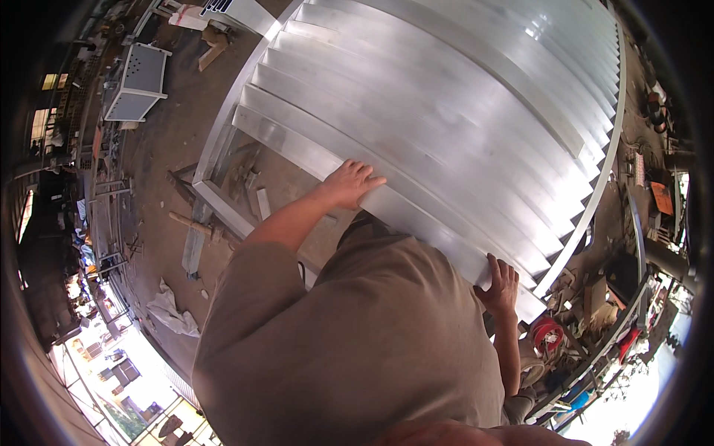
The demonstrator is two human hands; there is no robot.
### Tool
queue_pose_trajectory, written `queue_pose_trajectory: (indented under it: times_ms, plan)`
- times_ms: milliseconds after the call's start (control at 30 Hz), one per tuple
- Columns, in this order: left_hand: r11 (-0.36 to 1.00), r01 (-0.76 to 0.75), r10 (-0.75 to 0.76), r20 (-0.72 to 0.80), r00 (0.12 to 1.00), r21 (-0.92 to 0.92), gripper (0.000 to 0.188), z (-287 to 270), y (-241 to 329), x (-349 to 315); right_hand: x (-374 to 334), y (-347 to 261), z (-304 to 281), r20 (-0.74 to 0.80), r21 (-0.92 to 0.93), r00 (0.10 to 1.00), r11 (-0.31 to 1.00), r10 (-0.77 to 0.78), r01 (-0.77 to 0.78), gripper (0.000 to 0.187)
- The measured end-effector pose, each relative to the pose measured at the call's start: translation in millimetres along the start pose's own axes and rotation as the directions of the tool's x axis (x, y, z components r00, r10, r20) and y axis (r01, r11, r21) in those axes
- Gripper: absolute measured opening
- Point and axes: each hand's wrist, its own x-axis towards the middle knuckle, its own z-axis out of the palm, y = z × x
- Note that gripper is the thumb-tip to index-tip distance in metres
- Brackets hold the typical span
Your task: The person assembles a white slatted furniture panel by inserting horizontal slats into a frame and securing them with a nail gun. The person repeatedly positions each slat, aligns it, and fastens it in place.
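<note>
Stretching away from the person, a large silvery metal frame (pixel 239 89) takes up most of the upper view, its left and right edges curved by the lens and its far edge running out of sight at the top. Between those edges lie long slats (pixel 416 111), stepped one over another like a shutter. Judging from this, much of the frame is already covered, while the part toward its near left corner is bare, with the floor (pixel 156 186) showing through; whether the slats are fastened cannot be told

The nearest slat (pixel 286 145) crosses from the left edge toward the near right corner. A grey box (pixel 141 78) stands on the floor, beyond the frame's left edge. On the nearest slat, left of its middle, rests the left hand (pixel 351 186), fingers fairly close together, thumb spread apart. The right hand (pixel 502 288) touches the same slat near its right end, fingers slightly parted; I cannot tell whether its thumb pinches the edge. Smaller still are a crumpled white cloth (pixel 172 311) on the floor and a red reel (pixel 547 334) beside the near right corner
</note>
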Motion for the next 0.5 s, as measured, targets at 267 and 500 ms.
queue_pose_trajectory:
  times_ms: [267, 500]
  plan:
    - [1.000, -0.015, 0.015, -0.003, 1.000, 0.012, 0.086, 29, -15, -9, -3, -17, 48, -0.027, 0.014, 0.997, 0.998, 0.068, -0.068, 0.095]
    - [0.997, -0.059, 0.067, -0.153, 0.986, 0.051, 0.087, 60, -19, -14, -11, -16, 95, -0.037, -0.023, 0.978, 0.979, 0.203, -0.204, 0.094]
